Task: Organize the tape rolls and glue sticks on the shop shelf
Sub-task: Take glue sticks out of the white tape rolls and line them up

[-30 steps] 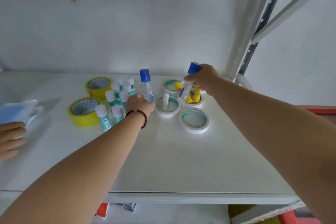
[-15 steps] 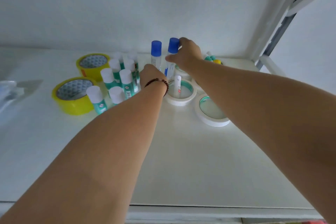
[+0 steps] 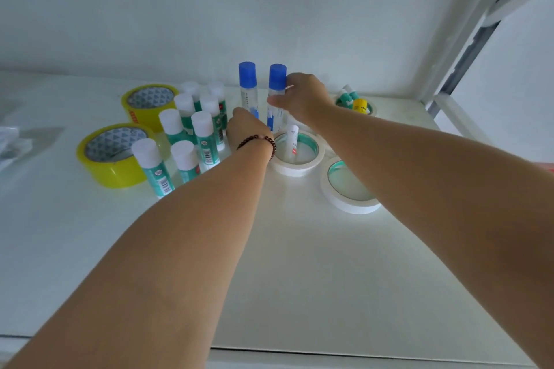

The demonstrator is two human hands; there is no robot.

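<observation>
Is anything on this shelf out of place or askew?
Yes. A small white stick leans tilted inside a white tape roll instead of standing with the other glue sticks. More sticks, one yellow, lie heaped in the far roll.

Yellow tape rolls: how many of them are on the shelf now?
2. One yellow roll lies flat near the back wall, left of the glue sticks. The other yellow roll lies flat nearer the front, further left. None seems hidden.
</observation>
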